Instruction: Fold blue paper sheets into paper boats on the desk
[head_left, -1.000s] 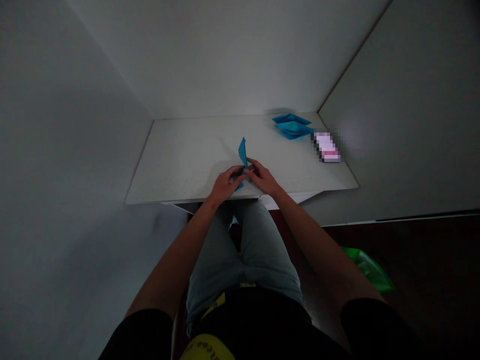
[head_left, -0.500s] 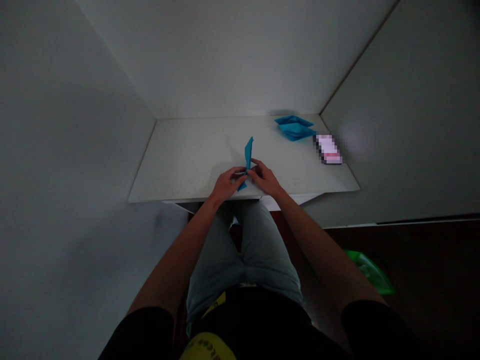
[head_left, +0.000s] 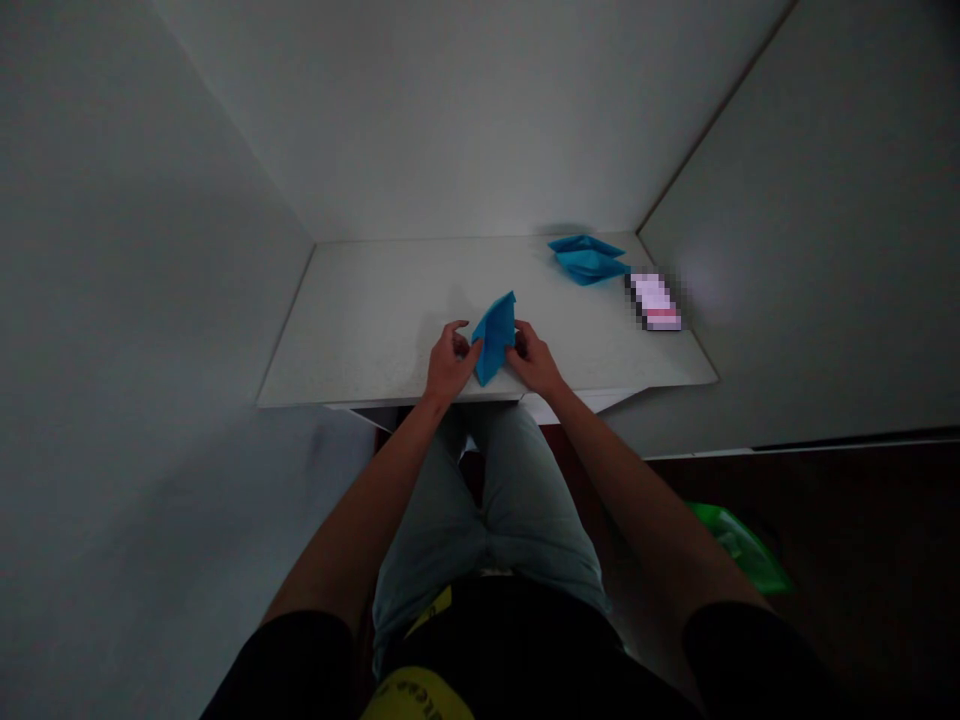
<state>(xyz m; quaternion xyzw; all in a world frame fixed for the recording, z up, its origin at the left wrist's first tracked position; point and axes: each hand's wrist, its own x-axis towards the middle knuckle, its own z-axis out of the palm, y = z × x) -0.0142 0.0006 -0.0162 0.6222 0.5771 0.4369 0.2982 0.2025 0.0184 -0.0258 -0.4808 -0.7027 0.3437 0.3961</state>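
Note:
Between my two hands, a folded blue paper point(head_left: 496, 336) is held tilted above the near part of the white table point(head_left: 360, 330), its broad face toward me. My left hand point(head_left: 451, 362) grips its left edge, thumb on the face and the index finger curled out to the side. On the opposite edge, my right hand point(head_left: 533, 362) pinches the paper with the thumb low; its other fingers are partly hidden behind.
Two blue folded paper boats point(head_left: 589, 262) lie at the table's back right. Beside them is a phone point(head_left: 655, 302), its screen blurred. Walls point(head_left: 480, 120) enclose the back and sides. A green plastic item point(head_left: 739, 548) lies on the dark floor at right.
The blue paper has turned from a narrow, edge-on view to a broad face. My hands have moved slightly apart, to its two sides. The boats and phone stay put.

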